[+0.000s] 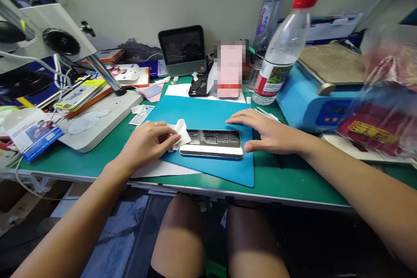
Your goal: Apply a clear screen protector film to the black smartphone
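Head view: find the phone-like device [213, 144] lying flat on the blue mat [202, 110], long side running left to right, between both hands and towards the near side of the green table [293, 184]. Along its near side, a bright white band; part or reflection, impossible to tell. Over the rest, dark patches with fine pale lines.

By its left end, the left hand [156, 138], thumb and fingers pinched narrow on a crumpled white tissue [181, 132], loose folds at the device's far left corner. By its right end, the right hand [260, 130], thumb well apart from the fingers, nothing visible in its grasp; contact with the device's edge, cannot tell.

Probably best to steady the right end lightly by its rim, keeping fingertips off the upper face. Fold the tissue into a flat pad rather than pressing with a loose crumple, and draw it lengthwise with light, even pressure. Go gently at corners, likely places for snagged fibres. Mind the mat, set askew over a white sheet [164, 170] at its near left: liable to slide under a hard push. Keep the right hand clear of the red-capped bottle [276, 58], standing on the far side beyond it.
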{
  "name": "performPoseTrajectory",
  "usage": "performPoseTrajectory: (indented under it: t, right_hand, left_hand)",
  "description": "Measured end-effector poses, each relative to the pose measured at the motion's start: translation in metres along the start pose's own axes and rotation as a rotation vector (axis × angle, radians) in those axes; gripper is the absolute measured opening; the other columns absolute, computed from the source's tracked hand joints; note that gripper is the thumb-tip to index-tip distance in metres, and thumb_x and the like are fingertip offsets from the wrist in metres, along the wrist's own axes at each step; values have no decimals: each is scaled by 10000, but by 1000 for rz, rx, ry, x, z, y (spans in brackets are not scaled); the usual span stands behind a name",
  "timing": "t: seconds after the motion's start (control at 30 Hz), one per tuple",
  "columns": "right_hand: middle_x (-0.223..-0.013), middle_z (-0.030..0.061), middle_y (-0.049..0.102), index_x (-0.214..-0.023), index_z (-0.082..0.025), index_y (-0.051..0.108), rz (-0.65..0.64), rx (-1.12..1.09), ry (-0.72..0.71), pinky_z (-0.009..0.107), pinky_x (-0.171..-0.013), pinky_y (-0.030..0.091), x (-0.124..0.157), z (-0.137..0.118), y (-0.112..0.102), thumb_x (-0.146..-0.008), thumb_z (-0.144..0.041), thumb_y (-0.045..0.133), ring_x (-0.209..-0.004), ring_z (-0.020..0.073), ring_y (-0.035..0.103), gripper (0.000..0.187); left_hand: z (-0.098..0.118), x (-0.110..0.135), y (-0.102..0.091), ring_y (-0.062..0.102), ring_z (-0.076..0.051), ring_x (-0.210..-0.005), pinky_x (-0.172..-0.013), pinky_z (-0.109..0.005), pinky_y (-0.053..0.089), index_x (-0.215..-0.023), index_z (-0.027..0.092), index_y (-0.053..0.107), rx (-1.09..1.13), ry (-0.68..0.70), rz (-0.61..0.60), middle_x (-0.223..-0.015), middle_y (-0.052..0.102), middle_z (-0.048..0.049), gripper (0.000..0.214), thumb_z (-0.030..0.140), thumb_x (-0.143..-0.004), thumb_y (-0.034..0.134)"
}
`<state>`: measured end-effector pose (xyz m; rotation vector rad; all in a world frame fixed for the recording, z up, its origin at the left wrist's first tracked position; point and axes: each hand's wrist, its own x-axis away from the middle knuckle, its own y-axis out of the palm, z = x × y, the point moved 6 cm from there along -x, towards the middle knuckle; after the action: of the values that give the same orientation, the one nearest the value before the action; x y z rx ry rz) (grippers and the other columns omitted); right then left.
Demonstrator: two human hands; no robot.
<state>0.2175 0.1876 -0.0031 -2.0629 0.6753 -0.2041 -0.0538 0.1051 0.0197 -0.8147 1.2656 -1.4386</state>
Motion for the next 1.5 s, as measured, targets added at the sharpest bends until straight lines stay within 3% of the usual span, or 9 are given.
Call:
performPoseTrajectory:
  t: [0.1, 0.27, 0.4, 0.5, 0.7, 0.87, 1.0, 1.3, 1.5]
  right_hand:
    - [-1400, 172, 627, -1416, -243, 641, 40, 16, 8, 633, -1148, 413, 0, 0, -4, -797, -889, 529, -1329, 406, 550, 902]
    - [-1359, 149, 656, -1360, -291, 674, 83, 146, 53, 617, -1096, 487, -1, -6, -14, -820, -748, 667, -1280, 408, 601, 708]
    - [-1436, 156, 605, -1470, -278, 567, 30, 271, 15, 588, -1106, 490, -10, -29, -13, -874, -635, 689, -1305, 393, 594, 706]
    - [-1474, 181, 577, -1494, -244, 537, -40, 337, -4, 601, -1107, 479, -30, -53, -5, -862, -664, 688, -1344, 410, 558, 774]
    - [-1239, 174, 681, -1282, -217, 672, -79, 299, -43, 541, -952, 544, -91, -89, 26, -871, -764, 590, -1138, 372, 635, 689]
    - [-1107, 116, 684, -1161, -234, 656, -16, 170, -57, 458, -913, 514, -105, -79, 41, -1083, -534, 292, -1030, 278, 618, 478]
    - [-1107, 103, 655, -1118, -221, 658, 5, 128, -74, 427, -912, 497, -100, -73, 42, -1103, -422, 298, -1020, 249, 586, 413]
    - [-1091, 94, 640, -1108, -196, 651, 25, 85, -121, 400, -909, 474, -100, -78, 44, -1110, -395, 320, -1009, 232, 555, 386]
    - [-1050, 120, 609, -1098, -166, 627, 29, 166, -123, 449, -872, 452, -103, -79, 48, -1049, -656, 223, -953, 261, 501, 637]
  left_hand:
    - [-6, -15, 0, 642, -212, -809, -713, -333, 450, -898, 192, 735, 48, 57, -32, -911, 727, -71, 281, 355, -991, 526]
    - [-21, -42, -3, 632, -230, -880, -731, -330, 435, -872, 191, 724, 127, 152, -84, -910, 709, -71, 178, 263, -904, 564]
    - [-39, -55, -2, 654, -188, -833, -734, -298, 461, -927, 181, 736, 270, 222, -128, -926, 741, -57, 181, 229, -873, 570]
    - [-49, -59, 0, 661, -174, -812, -722, -279, 475, -978, 173, 742, 367, 265, -130, -937, 748, -53, 209, 242, -866, 579]
    - [-45, -54, -4, 616, -186, -832, -786, -306, 475, -973, 171, 734, 442, 324, -19, -916, 685, -40, 232, 178, -795, 584]
    - [-28, -41, 1, 557, -259, -1007, -945, -393, 427, -1090, 178, 680, 341, 489, 11, -1049, 631, -66, 394, 499, -862, 704]
    - [-21, -40, 14, 499, -294, -1005, -910, -446, 402, -1038, 185, 596, 258, 535, -72, -1092, 557, -82, 605, 696, -754, 751]
    - [-22, -42, 15, 467, -266, -962, -858, -420, 389, -949, 213, 506, 310, 522, -131, -1033, 492, -49, 515, 616, -765, 769]
    - [-19, -42, 17, 466, -266, -963, -866, -423, 379, -987, 212, 528, 331, 512, -131, -1022, 503, -39, 502, 567, -740, 782]
